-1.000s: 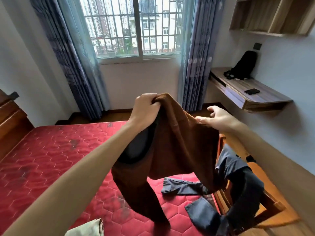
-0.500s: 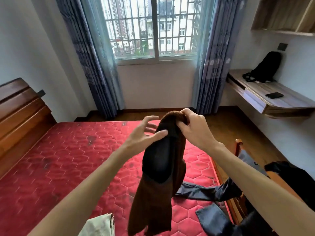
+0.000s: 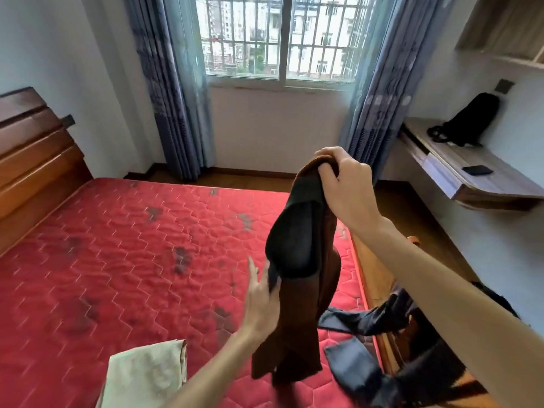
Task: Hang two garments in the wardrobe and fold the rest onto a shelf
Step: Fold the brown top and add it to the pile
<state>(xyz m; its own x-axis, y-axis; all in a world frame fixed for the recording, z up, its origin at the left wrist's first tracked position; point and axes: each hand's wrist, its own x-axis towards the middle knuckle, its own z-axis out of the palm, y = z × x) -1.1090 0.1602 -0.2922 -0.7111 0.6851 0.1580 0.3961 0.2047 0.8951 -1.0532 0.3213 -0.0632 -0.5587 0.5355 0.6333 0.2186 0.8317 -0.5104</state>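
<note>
My right hand (image 3: 344,184) grips the top of a brown garment (image 3: 306,313) with a black lining, which hangs folded lengthwise over the red mattress (image 3: 123,260). My left hand (image 3: 260,301) is lower down, fingers straight, touching the garment's left edge near the black lining. A dark blue-grey garment (image 3: 359,366) lies across the mattress's right edge and over a wooden chair (image 3: 412,328). A cream folded cloth (image 3: 147,375) lies at the near edge of the mattress.
A wooden headboard (image 3: 35,160) stands at the left. A wall-mounted desk (image 3: 459,178) at the right carries a black bag (image 3: 468,119) and a phone (image 3: 477,170). Blue curtains (image 3: 173,92) frame the barred window (image 3: 279,36). An open wall shelf (image 3: 506,28) hangs at the top right.
My left hand let go of the garment's top and dropped to its lower left edge. My right hand took over the top, and the garment now hangs folded lengthwise.
</note>
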